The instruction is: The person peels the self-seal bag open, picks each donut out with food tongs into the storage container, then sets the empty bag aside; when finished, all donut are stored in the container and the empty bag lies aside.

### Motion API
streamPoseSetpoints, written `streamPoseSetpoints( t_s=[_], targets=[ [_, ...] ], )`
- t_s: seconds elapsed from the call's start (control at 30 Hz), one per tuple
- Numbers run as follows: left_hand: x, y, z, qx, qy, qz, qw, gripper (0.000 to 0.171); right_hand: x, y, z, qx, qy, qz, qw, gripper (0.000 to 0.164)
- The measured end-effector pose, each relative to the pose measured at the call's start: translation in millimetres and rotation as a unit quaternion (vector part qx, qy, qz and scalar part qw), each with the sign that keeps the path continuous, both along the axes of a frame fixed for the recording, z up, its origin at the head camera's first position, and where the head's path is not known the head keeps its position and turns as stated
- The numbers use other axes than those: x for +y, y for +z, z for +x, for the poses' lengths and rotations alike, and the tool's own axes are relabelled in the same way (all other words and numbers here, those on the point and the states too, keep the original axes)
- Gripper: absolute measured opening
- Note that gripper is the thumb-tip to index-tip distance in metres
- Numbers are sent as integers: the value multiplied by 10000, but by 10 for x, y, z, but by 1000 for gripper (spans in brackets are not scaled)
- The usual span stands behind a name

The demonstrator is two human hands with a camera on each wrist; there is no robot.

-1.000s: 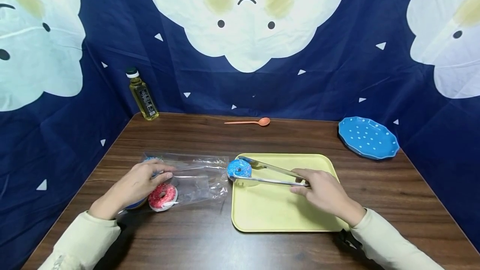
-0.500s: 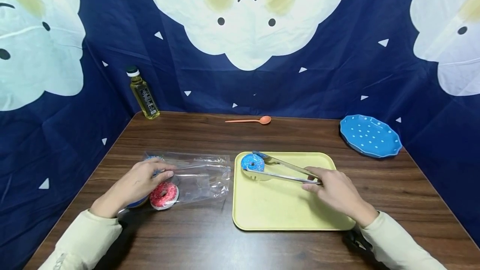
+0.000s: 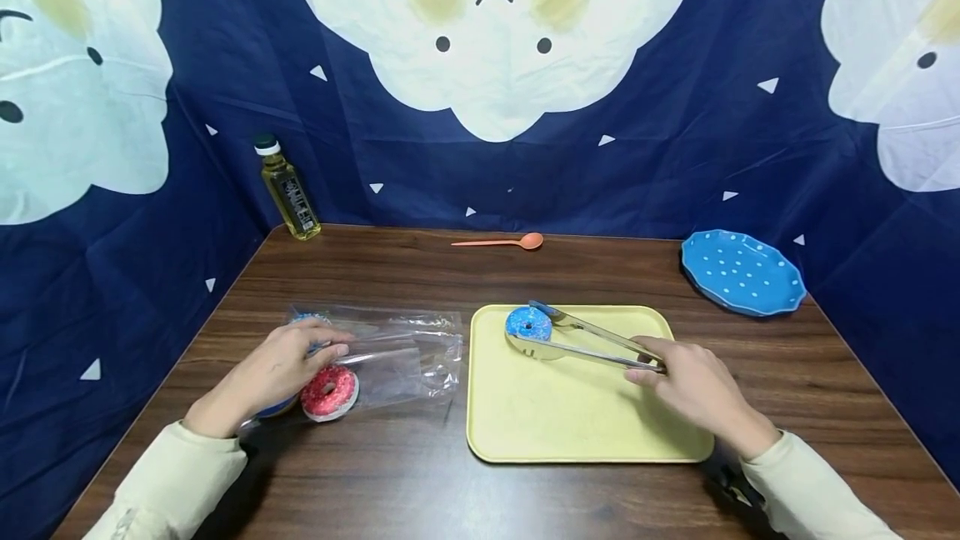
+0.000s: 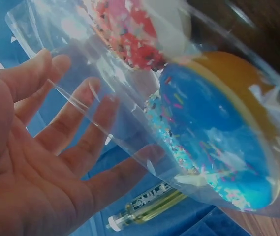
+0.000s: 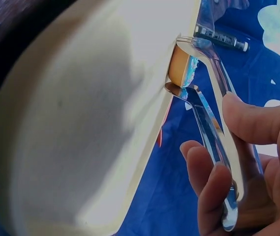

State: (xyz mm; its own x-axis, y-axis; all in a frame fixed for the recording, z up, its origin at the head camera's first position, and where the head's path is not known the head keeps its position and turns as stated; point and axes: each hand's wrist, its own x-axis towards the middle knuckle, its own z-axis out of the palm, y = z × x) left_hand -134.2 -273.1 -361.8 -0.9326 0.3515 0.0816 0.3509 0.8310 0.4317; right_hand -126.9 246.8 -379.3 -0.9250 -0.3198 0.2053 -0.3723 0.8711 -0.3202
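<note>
My right hand (image 3: 701,377) grips metal tongs (image 3: 600,354), thumb on one arm and fingers on the other. Their tips lie around a blue-iced doughnut (image 3: 528,322) on the yellow tray (image 3: 570,432), near its far left corner. My left hand (image 3: 277,369) pinches the edge of a clear plastic bag (image 3: 393,357) between thumb and forefinger. Inside the bag show a pink-red sprinkled doughnut (image 3: 330,392) and a blue doughnut with a brown base (image 4: 203,132). A lighter blue doughnut (image 3: 309,321) is partly hidden behind the left hand in the head view.
An orange spoon (image 3: 510,242) lies along the table's far edge. At the back left corner stands an oil bottle (image 3: 291,194). A blue dotted plate (image 3: 742,272) sits at the far right. Blue cloth (image 3: 660,182) hangs behind the table (image 3: 375,482).
The tongs and blue doughnut have moved right, from the tray's left rim by the bag's mouth onto the tray. The left hand stays nearly still on the bag.
</note>
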Motion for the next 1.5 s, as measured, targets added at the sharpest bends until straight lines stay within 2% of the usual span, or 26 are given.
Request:
streamPoseSetpoints(
  t_s=[0.23,0.5,0.83,1.2,1.5],
  targets=[
    [-14,18,-19,235,-64,22,9997,25,63,39,17,-131,-119,14,9998,42],
    [-7,14,3,12,13,27,10000,25,98,65,49,-190,-139,60,9997,42],
    [7,9,12,24,-21,42,10000,25,105,194,69,-335,-257,80,9991,51],
    [-13,43,-19,-40,-6,6,10000,25,-57,291,-13,52,22,-59,10000,48],
    [13,55,-35,24,-50,-2,10000,24,-411,273,-64,101,673,-56,9977,39]
  ],
)
